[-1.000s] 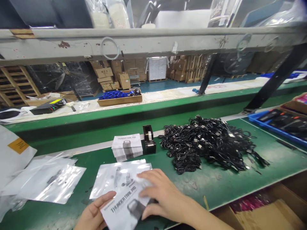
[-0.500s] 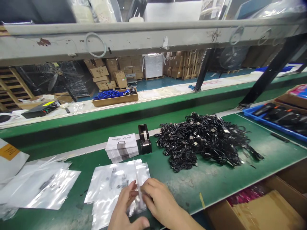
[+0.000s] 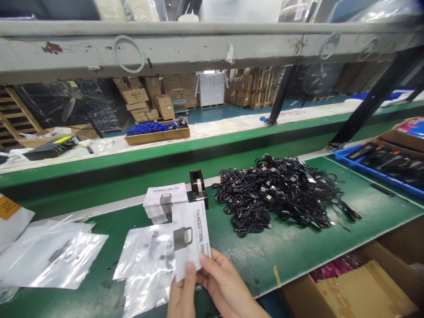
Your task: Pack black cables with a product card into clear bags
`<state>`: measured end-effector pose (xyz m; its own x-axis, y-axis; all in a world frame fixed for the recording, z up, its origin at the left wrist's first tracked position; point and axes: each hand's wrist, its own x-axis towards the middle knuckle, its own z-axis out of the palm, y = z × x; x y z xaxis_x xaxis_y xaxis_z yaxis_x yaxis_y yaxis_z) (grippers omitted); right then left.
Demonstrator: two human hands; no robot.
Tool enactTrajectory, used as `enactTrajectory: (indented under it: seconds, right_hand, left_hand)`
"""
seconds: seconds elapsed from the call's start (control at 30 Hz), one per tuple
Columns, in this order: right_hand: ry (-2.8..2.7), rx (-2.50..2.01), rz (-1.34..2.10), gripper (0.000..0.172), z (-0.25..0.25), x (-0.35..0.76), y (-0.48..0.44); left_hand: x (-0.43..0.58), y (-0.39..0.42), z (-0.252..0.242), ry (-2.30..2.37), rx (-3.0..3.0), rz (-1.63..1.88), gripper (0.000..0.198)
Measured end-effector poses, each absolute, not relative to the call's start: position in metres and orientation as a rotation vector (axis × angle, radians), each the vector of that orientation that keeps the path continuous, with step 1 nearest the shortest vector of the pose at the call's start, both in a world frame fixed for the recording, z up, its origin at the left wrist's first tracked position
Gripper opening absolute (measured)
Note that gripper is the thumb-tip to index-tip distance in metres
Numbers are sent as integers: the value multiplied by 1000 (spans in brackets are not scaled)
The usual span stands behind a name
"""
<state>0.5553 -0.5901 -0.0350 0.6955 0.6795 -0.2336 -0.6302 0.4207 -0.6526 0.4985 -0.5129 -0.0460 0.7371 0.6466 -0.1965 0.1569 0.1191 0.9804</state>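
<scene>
Between my hands is a white instruction booklet [image 3: 198, 223], its printed cover with a grey device picture facing me and its lettering turned sideways. My left hand [image 3: 183, 293] pinches its lower left part, thumb on the cover. At the lower right corner, my right hand [image 3: 227, 282] grips it between thumb and fingers. Several clear plastic bags [image 3: 145, 269] lie flat on the left, partly covered by the booklet. Behind it stands a stack of matching booklets [image 3: 155, 201], beside a black tape dispenser [image 3: 198, 190].
A large heap of black cables [image 3: 281, 194] covers the middle right of the green table [image 3: 308, 251]. More clear bags [image 3: 76, 260] lie at left. A blue tray [image 3: 371, 168] of black items sits far right; below the edge is an open cardboard box [image 3: 367, 291].
A thin white item seen edge-on between my hands is now the booklet with its cover turned toward me. Both hands have shifted slightly, and the view has tilted a little.
</scene>
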Motion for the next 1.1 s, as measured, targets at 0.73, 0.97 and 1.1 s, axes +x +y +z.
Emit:
enactTrajectory:
  seconds: [0.73, 0.97, 1.1]
  right_hand:
    - [-302, -1703, 597, 15, -50, 610, -672]
    - [-228, -1548, 567, 22, -51, 601, -658]
    - [-164, -1528, 459, 28, -51, 601, -651]
  left_hand:
    - [514, -447, -44, 739, 2461, 204, 22]
    - [506, -451, -43, 638, 2503, 238, 33]
    - [504, -453, -43, 618, 2511, 248, 31]
